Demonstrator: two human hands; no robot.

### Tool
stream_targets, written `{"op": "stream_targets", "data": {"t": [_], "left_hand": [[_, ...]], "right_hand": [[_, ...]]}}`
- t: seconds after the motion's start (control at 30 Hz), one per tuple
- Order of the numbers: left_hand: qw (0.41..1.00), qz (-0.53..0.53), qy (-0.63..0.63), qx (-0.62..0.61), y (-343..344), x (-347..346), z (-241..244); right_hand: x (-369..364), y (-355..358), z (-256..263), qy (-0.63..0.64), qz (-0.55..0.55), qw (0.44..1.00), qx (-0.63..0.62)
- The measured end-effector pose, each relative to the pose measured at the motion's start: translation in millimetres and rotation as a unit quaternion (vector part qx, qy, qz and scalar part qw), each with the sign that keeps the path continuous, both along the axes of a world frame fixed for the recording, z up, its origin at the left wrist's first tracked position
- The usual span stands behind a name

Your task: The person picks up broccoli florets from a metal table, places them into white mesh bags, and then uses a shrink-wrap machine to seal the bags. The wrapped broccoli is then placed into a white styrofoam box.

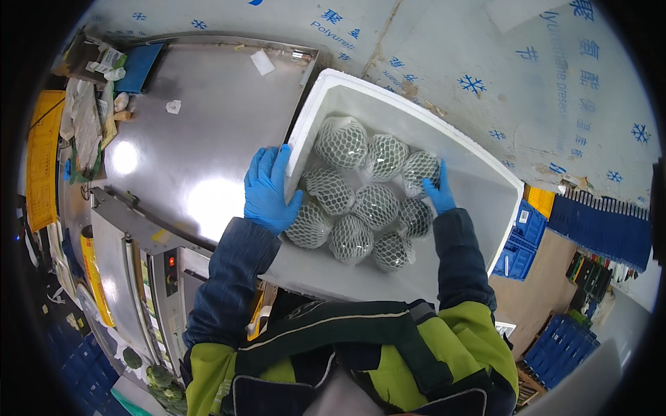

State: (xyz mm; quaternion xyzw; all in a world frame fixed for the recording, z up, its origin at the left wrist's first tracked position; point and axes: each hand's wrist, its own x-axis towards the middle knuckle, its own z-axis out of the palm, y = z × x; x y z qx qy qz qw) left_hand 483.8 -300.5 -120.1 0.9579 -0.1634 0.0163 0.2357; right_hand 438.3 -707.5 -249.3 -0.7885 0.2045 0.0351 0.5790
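A deep white styrofoam box [468,151] stands before me, tilted in the view. In it lie several round green vegetables, each in a white foam net sleeve under clear film; one netted vegetable [375,205] is near the middle. My left hand [269,192], in a blue glove, grips the box's left wall, fingers outside and thumb at the inner side. Inside the box, my blue-gloved right hand [441,192] has thumb and fingers against the upper right netted vegetable [419,170]. Part of that hand's far side is hidden.
Left of the box is a stainless steel table [208,109] with paper scraps and a blue board [139,66]. A film-wrapping machine [119,260] stands nearer, with broccoli [164,382] below. An insulated wall panel [442,52] borders the box; blue crates [520,244] stand at right.
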Motion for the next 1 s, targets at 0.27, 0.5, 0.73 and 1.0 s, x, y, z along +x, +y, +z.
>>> {"op": "stream_targets", "data": {"t": [0.27, 0.5, 0.73, 1.0], "left_hand": [[1.0, -0.02, 0.005, 0.009, -18.0, 3.6, 10.6], [1.0, 0.012, -0.019, 0.007, -2.6, 2.1, 6.2], [0.98, -0.016, -0.091, -0.178, 18.8, -61.5, 64.8], [0.937, 0.163, -0.045, -0.304, 132.4, -283.0, 129.3]], "right_hand": [[-86.1, -7.4, -84.6, 0.028, -0.129, 0.991, -0.003], [-49.0, 3.7, -55.2, 0.121, -0.114, 0.974, 0.154], [-18.7, 8.8, 9.4, -0.118, -0.077, 0.979, -0.15], [32.5, 285.7, 161.1, -0.201, 0.206, 0.948, 0.139]]}}
